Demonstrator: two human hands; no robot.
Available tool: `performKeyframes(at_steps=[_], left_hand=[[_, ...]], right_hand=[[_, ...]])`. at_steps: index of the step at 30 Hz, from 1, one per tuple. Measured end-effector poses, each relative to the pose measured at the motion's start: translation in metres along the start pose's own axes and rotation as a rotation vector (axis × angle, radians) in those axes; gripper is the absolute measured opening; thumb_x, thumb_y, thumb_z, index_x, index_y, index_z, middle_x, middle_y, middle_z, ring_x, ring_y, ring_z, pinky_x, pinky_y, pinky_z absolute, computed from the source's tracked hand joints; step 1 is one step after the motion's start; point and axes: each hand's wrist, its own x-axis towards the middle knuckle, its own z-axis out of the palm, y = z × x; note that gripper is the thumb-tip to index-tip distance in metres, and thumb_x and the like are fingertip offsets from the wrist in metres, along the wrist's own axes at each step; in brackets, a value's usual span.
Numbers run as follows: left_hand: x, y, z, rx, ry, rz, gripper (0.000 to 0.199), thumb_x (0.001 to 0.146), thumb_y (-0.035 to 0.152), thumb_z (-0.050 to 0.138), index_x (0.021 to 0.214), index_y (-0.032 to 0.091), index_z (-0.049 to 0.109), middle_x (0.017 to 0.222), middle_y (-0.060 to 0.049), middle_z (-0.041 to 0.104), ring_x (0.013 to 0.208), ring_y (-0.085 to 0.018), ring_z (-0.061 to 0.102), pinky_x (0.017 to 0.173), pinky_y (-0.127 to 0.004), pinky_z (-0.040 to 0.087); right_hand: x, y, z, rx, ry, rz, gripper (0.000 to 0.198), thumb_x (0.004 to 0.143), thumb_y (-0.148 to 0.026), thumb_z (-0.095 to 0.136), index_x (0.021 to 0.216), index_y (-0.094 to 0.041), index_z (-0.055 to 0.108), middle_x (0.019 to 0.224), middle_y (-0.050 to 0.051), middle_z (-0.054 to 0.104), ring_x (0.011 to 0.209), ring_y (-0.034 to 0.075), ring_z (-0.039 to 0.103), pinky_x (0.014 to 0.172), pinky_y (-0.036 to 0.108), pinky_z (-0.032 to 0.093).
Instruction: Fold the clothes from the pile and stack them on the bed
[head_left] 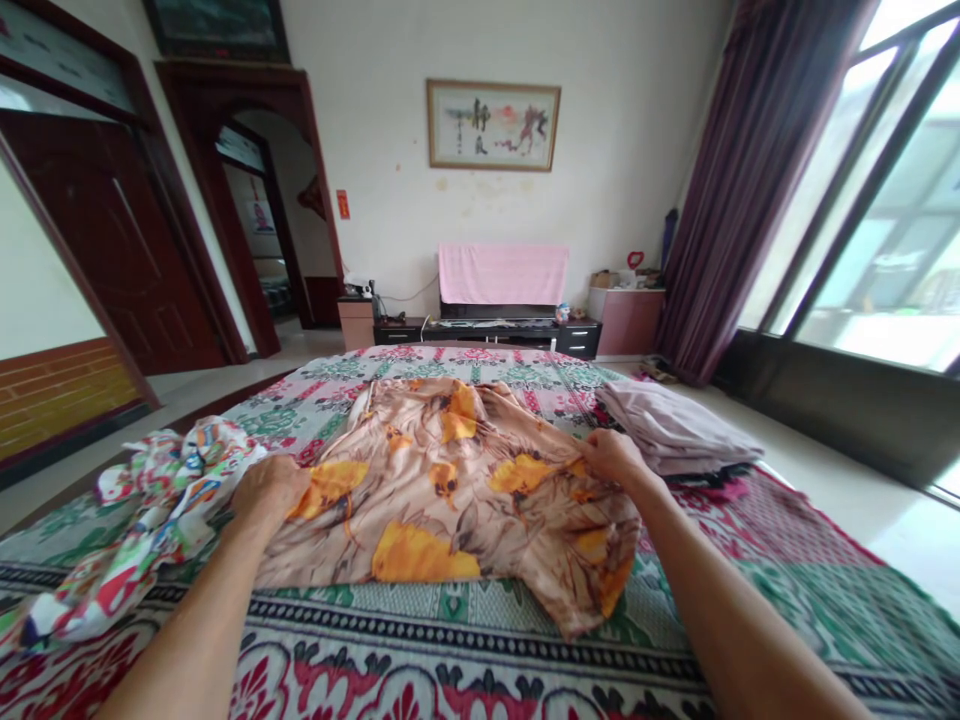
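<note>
A tan garment [420, 480] with yellow-orange flowers lies spread on the patterned bed cover [442, 650], its silky cloth a little creased. My left hand [271, 488] is closed on the garment's left edge. At its right edge my right hand [611, 456] pinches the cloth between closed fingers. One flap of the garment hangs toward me below the right hand. Just left of my left hand is a crumpled white cloth [172, 490] with a colourful print. Beyond my right hand sits a stack of folded greyish-pink clothes [675, 425], with darker and pink cloth under it.
Past the bed's far edge stands a low black cabinet [577, 340], with a pink cloth [502, 272] draped over a screen-like object on it. A purple curtain [742, 190] hangs by the window at right. Dark red doors [112, 240] are at left.
</note>
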Motion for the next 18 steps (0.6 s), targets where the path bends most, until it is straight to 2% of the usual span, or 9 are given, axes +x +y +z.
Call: performKeyframes(at_steps=[2,4,6,13,16,18], left_hand=[[-0.002,0.005,-0.003,0.026,-0.003,0.002,0.032,0.074,0.03,0.048,0.088,0.016,0.073,0.102,-0.02,0.071,0.096,-0.036,0.064,0.074,-0.041,0.048],[-0.005,0.012,-0.006,0.037,0.018,0.07,0.034,0.076,0.03,0.047,0.095,0.019,0.072,0.106,-0.017,0.07,0.098,-0.034,0.064,0.077,-0.039,0.047],[-0.008,0.019,-0.009,0.043,0.043,0.131,0.036,0.078,0.031,0.046,0.101,0.02,0.07,0.107,-0.015,0.07,0.098,-0.033,0.063,0.078,-0.038,0.046],[-0.014,0.025,-0.009,0.042,0.035,0.171,0.034,0.08,0.034,0.046,0.101,0.022,0.07,0.107,-0.014,0.07,0.097,-0.031,0.063,0.077,-0.036,0.045],[-0.011,0.022,-0.005,0.043,0.048,0.189,0.035,0.08,0.036,0.046,0.101,0.022,0.071,0.102,-0.013,0.071,0.093,-0.03,0.064,0.074,-0.035,0.044],[-0.009,0.021,-0.002,0.025,0.066,0.195,0.036,0.081,0.038,0.046,0.102,0.022,0.07,0.099,-0.013,0.071,0.092,-0.029,0.064,0.074,-0.033,0.044]], right_hand=[[-0.001,-0.005,-0.001,-0.002,0.051,-0.067,0.033,0.085,-0.031,0.049,0.103,-0.016,0.071,0.102,0.013,0.07,0.097,0.024,0.064,0.074,0.026,0.043],[-0.002,-0.01,-0.002,-0.003,0.088,-0.165,0.033,0.084,-0.031,0.051,0.108,-0.017,0.069,0.105,0.013,0.069,0.098,0.022,0.063,0.078,0.024,0.042],[-0.002,-0.015,-0.002,-0.021,0.065,-0.216,0.033,0.083,-0.029,0.052,0.109,-0.018,0.068,0.106,0.013,0.068,0.098,0.021,0.063,0.079,0.024,0.042],[-0.004,-0.012,0.005,-0.114,-0.125,-0.058,0.038,0.084,-0.034,0.049,0.101,-0.007,0.07,0.106,0.023,0.068,0.1,0.029,0.064,0.073,0.029,0.045],[-0.004,-0.01,0.002,-0.097,-0.103,-0.026,0.038,0.084,-0.035,0.05,0.098,-0.006,0.07,0.103,0.023,0.068,0.099,0.03,0.065,0.071,0.03,0.045],[-0.008,-0.016,-0.001,-0.087,-0.063,-0.075,0.033,0.085,-0.029,0.049,0.097,-0.008,0.07,0.101,0.021,0.069,0.097,0.029,0.065,0.07,0.029,0.044]])
